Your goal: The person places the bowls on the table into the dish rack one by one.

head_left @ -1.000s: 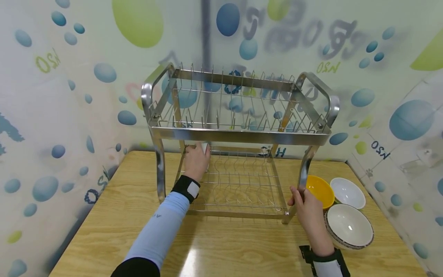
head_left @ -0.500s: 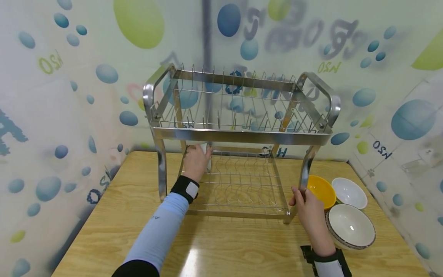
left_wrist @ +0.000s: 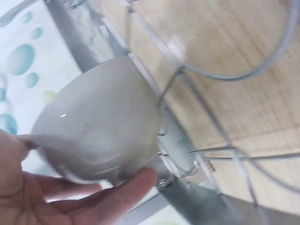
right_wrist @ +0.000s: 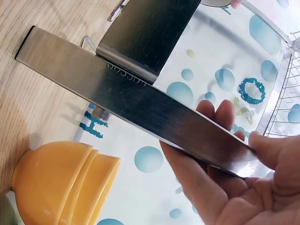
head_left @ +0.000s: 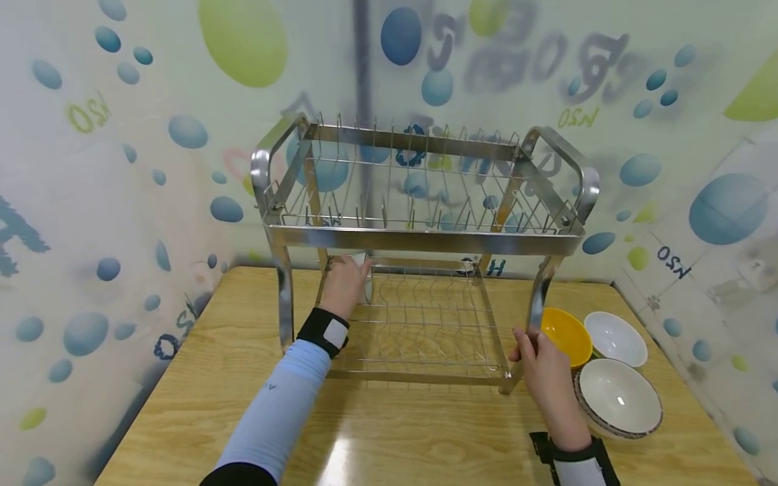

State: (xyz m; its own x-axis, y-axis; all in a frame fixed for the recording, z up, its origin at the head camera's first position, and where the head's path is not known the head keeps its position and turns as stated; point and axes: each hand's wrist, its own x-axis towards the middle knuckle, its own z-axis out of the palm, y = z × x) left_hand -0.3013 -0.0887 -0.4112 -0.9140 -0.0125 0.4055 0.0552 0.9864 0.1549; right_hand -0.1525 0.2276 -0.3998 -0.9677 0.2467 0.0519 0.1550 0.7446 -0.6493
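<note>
A two-tier metal dish rack stands on the wooden table. My left hand reaches under its top tier to the left end of the lower tier. There it holds a white bowl, tilted on its side against the rack wires; thumb and fingers lie around the rim in the left wrist view. Most of this bowl is hidden behind the hand in the head view. My right hand grips the front right leg of the rack, with fingers and thumb wrapped about the flat metal.
To the right of the rack sit a yellow bowl, a white bowl and a larger white bowl with a patterned outer rim. Patterned sheeting rises behind and beside the table. The rack's upper tier overhangs the left hand.
My left hand and the bowl in it have shifted very slightly. The right hand keeps its grip on the rack leg. The head view has turned a little.
</note>
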